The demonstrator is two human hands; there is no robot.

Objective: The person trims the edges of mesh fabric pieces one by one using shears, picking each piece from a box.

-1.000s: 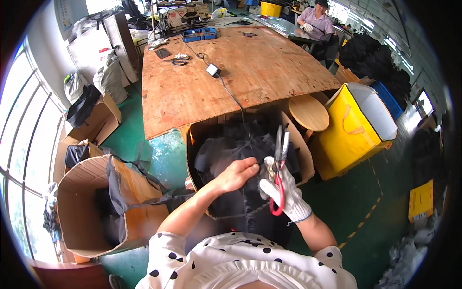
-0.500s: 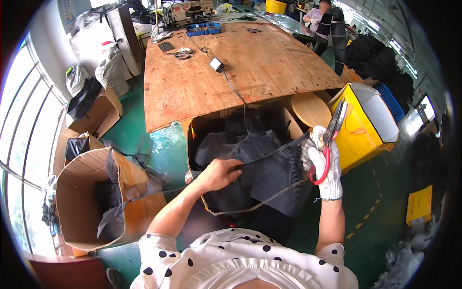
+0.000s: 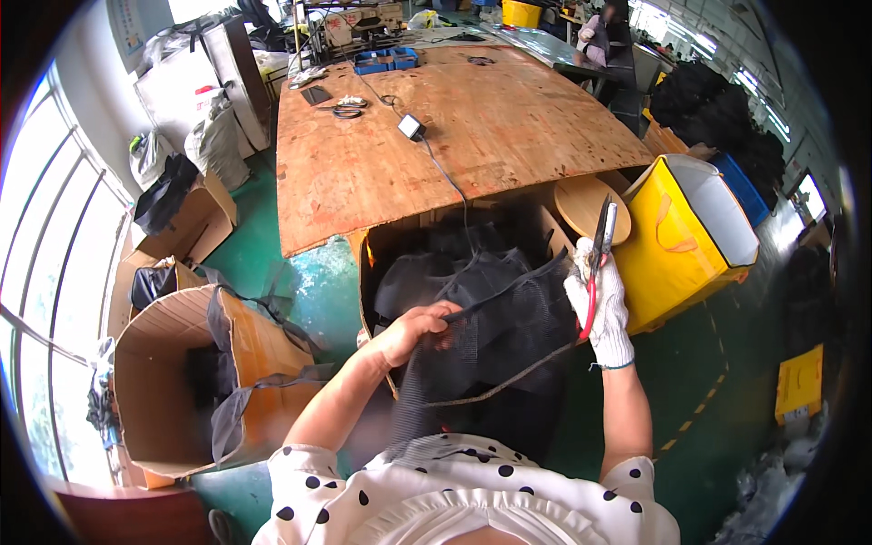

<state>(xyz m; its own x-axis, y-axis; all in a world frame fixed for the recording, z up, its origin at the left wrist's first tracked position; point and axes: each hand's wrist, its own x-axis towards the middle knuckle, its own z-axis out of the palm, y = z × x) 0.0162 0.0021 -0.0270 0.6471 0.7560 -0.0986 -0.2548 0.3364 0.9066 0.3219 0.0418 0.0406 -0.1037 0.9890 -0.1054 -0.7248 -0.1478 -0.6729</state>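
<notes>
My left hand (image 3: 413, 331) pinches the dark edging of a piece of black mesh fabric (image 3: 509, 327), which drapes toward my body. My right hand (image 3: 601, 313), in a white knit glove, holds red-handled scissors (image 3: 590, 309), blades pointing up, beside the mesh's right edge; whether it grips the mesh too, I cannot tell. Beneath the mesh is a cardboard box (image 3: 363, 282) heaped with black fabric (image 3: 472, 236), under the near edge of the plywood table (image 3: 472, 118). A black cable (image 3: 436, 163) runs from a small device (image 3: 411, 127) on the table down into the box.
An open cardboard box (image 3: 163, 381) with dark straps stands at my left, a yellow bag (image 3: 672, 272) and round wooden top (image 3: 581, 200) at my right. Blue trays (image 3: 386, 60) sit on the table. A co-worker (image 3: 599, 41) stands back right by dark fabric piles (image 3: 699, 109).
My gloved hand moved up and right with the scissors from beside my left hand, stretching the mesh, then slightly back left. My left hand shifted slightly. The co-worker now holds up dark material.
</notes>
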